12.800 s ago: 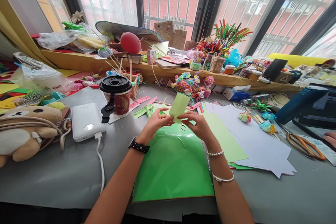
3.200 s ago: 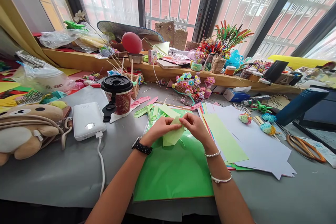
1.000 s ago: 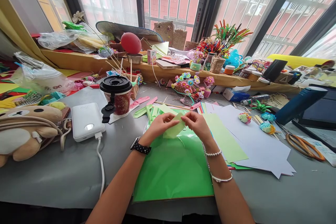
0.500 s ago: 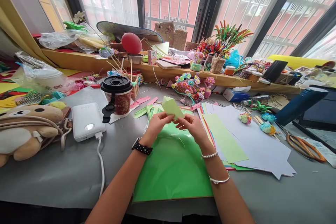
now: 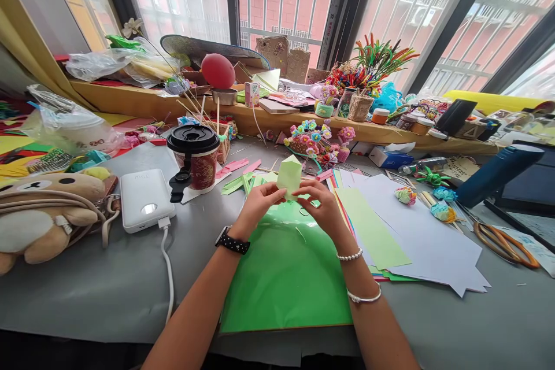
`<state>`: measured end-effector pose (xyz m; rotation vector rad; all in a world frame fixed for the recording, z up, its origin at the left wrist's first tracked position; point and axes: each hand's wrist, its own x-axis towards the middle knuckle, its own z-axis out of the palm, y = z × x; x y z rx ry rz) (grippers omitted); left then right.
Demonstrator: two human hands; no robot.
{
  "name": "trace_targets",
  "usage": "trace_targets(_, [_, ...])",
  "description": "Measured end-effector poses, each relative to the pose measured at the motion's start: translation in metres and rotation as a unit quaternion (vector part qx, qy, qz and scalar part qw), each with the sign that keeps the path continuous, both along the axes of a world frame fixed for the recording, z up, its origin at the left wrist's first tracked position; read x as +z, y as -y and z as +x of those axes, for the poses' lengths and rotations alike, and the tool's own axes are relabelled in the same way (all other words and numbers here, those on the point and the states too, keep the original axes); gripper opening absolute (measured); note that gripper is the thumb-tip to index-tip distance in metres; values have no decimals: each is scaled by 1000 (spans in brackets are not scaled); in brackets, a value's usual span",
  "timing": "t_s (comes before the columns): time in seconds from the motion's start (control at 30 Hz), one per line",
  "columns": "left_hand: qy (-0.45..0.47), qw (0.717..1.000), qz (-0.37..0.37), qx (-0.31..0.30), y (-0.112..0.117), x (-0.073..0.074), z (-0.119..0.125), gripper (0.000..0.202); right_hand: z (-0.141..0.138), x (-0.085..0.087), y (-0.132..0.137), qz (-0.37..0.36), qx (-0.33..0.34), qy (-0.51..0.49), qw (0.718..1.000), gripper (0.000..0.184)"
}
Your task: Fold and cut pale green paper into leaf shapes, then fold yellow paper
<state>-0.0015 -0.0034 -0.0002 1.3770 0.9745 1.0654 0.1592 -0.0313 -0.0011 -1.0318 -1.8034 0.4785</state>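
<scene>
A small piece of folded light green paper [image 5: 289, 176], pointed at its top, is held up in front of me between both hands. My left hand [image 5: 262, 203] pinches its lower left edge between thumb and fingers. On the other side, my right hand [image 5: 319, 202] grips its lower right edge with the fingertips. Below the hands lies a shiny green sheet [image 5: 286, 277] on the grey table. Just behind my left hand are folded green paper strips [image 5: 240, 184], partly hidden.
White paper sheets [image 5: 427, 243] with a light green strip [image 5: 375, 228] on top spread to the right, near scissors [image 5: 505, 244]. To the left stand a lidded cup [image 5: 197, 162], a white power bank [image 5: 145, 199] with a cable, and a plush bear [image 5: 47, 219].
The folded paper has turned from a leftward tilt to nearly upright, its point now at the top. My right hand's fingers have shifted along its lower edge.
</scene>
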Motion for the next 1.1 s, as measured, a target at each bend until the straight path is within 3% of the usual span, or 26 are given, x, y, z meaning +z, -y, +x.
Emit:
trace_targets(0.13, [-22, 1000, 19, -11, 0, 1, -1, 28, 1, 0, 0, 2, 8, -5, 1000, 12])
trace_targets(0.27, [-47, 998, 46, -23, -1, -1, -1, 28, 2, -3, -2, -42, 20, -43, 998, 13])
trace_targets(0.47, [-66, 994, 75, -36, -2, -3, 1, 28, -2, -6, -4, -82, -23, -82, 993, 17])
trace_targets(0.63, [-16, 997, 50, -54, -3, -4, 2, 36, -2, -6, -5, -84, -44, -87, 992, 17])
trace_targets(0.83, [-41, 994, 51, -89, -5, -6, 0, 46, -1, -5, -4, -72, -36, -51, 995, 17])
trace_targets(1.0, [-46, 996, 50, -65, -6, -8, 2, 44, -4, -6, -3, -75, -28, -57, 995, 17])
trace_targets(1.1, [-22, 998, 32, -40, -4, -5, 2, 40, -5, -9, -5, -81, -27, -125, 988, 25])
